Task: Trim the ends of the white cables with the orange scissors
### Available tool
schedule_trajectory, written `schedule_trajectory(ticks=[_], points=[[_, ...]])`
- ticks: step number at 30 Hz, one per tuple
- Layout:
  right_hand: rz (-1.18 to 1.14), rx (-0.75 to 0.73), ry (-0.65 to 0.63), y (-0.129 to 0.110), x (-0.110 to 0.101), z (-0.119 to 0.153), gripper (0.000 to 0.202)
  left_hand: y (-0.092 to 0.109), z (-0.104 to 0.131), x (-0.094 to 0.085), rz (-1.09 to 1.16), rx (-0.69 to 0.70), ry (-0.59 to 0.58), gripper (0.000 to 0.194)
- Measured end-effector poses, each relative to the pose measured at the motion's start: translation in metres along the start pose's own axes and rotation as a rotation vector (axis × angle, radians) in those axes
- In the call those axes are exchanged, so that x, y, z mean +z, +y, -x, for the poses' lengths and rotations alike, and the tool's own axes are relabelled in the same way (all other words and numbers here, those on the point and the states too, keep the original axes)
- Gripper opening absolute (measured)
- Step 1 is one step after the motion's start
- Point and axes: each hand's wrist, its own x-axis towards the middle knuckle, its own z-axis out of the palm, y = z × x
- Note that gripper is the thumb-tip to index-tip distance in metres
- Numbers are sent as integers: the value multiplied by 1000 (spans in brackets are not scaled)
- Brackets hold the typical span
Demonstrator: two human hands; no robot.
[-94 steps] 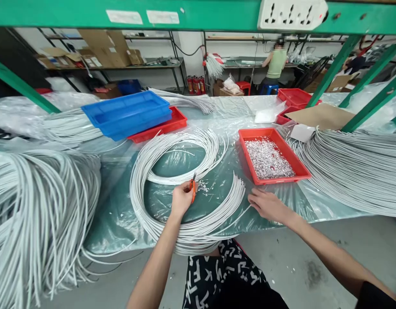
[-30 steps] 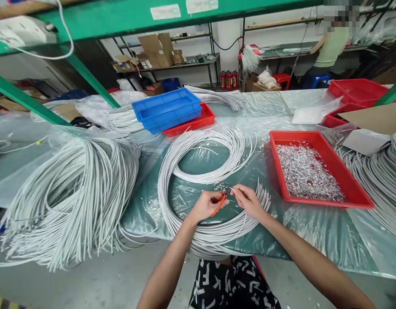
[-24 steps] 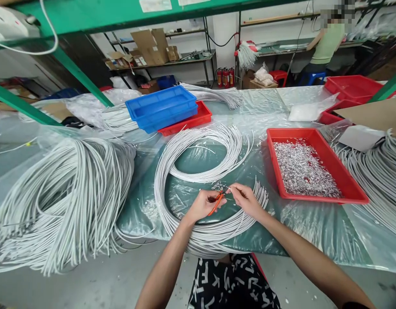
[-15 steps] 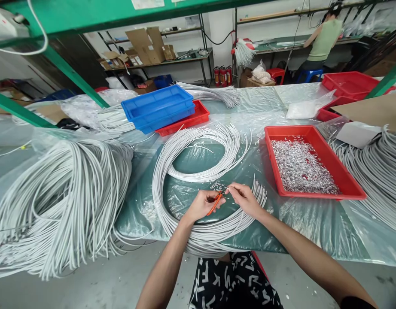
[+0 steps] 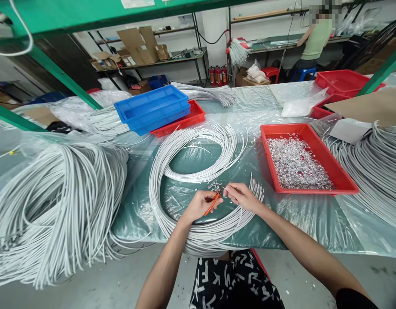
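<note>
On the far left a big heap of white cables (image 5: 59, 201) spills over the edge of the tabletop (image 5: 301, 219); behind it a blue tray (image 5: 153, 107) sits stacked on a red one. In the middle lies a looped bundle of cables (image 5: 188, 171), open at its right side, with both sets of ends pointing right and slightly away from the person. The left hand (image 5: 199, 205) is closed around an orange-handled cutter (image 5: 212, 203), whose long axis slants up and to the right, tip toward the other hand. The right hand (image 5: 245, 196) pinches one thin cable end between thumb and forefinger, just beside the cutter's tip, above the near cable ends. Small silvery scraps (image 5: 214, 186) lie on the plastic sheet just beyond the hands, so some ends look already worked; most of the bundle seems left to do. Further right a red tray (image 5: 341, 174) holds small metal pieces, and more cables (image 5: 375, 171) lie at the right edge.
</note>
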Motion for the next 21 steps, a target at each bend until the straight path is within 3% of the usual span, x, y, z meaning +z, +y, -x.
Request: schedule_trajectory(ticks=[5, 10, 21], points=[[83, -39, -16, -5, -3, 0, 45, -2, 1, 0, 16, -3, -15, 37], [275, -142, 76, -9, -1, 3, 44, -4, 1, 0, 49, -15, -30, 36], [401, -231, 198, -8, 3, 7, 30, -7, 0, 0, 62, -12, -26, 36]])
